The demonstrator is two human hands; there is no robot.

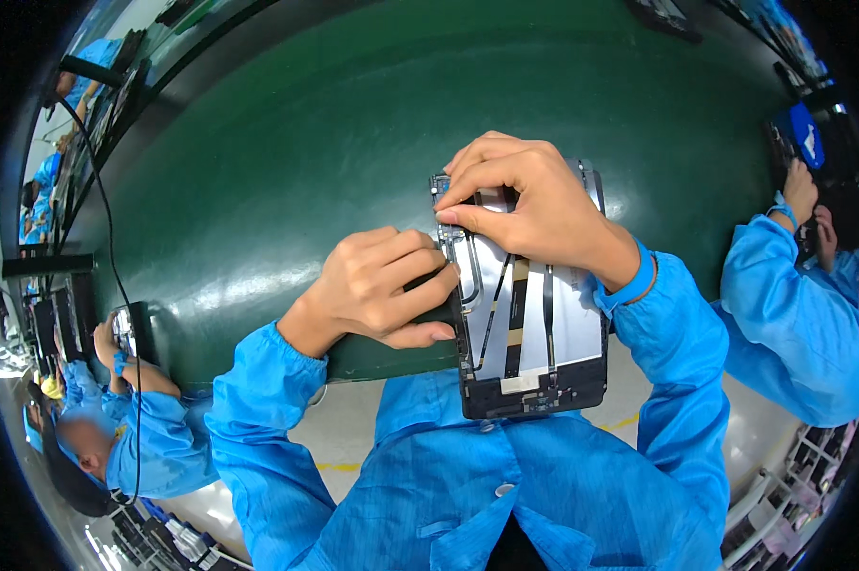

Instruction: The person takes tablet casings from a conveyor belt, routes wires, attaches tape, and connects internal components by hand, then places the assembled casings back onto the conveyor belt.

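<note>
An opened tablet (574, 328) with a silver inside, black frame and dark ribbon cables lies at the table's near edge, its lower end jutting out toward me. My left hand (377, 285) is beside its left edge, fingers curled against the frame and the thumb lower down along the same side. Over the tablet's upper left corner reaches my right hand (534, 195). Its thumb and forefinger are pinched together at the small parts there, and whatever they hold is too small or hidden to make out. The right palm covers part of the tablet's upper half.
The green table (287, 143) curves away ahead of me. A black cable (106, 205) hangs down at the left. Co-workers in blue sit on both sides, one with a hand (800, 190) at the right near a blue object (807, 136). A dark device (665, 17) lies at the far edge.
</note>
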